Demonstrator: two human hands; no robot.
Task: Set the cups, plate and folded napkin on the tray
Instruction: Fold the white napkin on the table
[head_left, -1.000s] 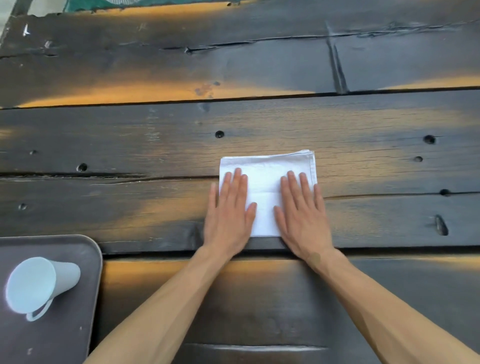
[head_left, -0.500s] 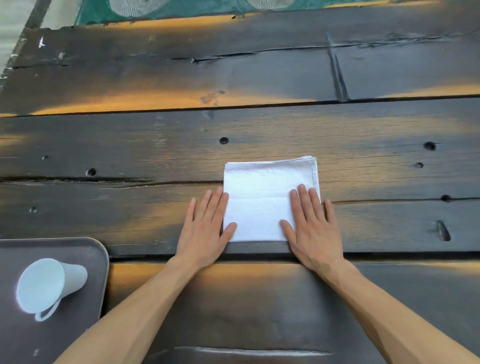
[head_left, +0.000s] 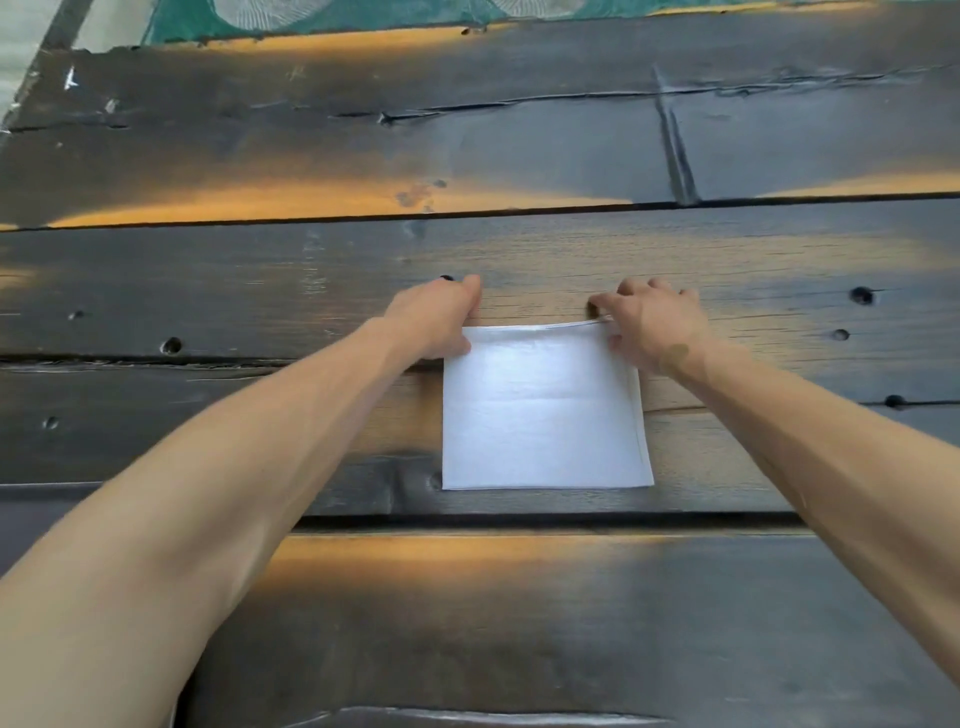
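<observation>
Dark table (head_left: 519, 623), fingers (head_left: 602, 301) pinching napkin (head_left: 540, 415)

Dark, cracked plank table (head_left: 519, 156) with a green mat (head_left: 332, 13) beyond.

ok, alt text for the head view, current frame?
Two bare hands pinch the far corners of a folded white napkin lying on a dark plank table: left hand at the far-left corner, right hand at the far-right. No tray or cups in view.

Worktop (head_left: 519, 623): dark, weathered wood planks, rough-grained, cracked, with a dull sheen. Napkin (head_left: 540, 410): white cloth, smooth, matt, faintly creased.
</observation>
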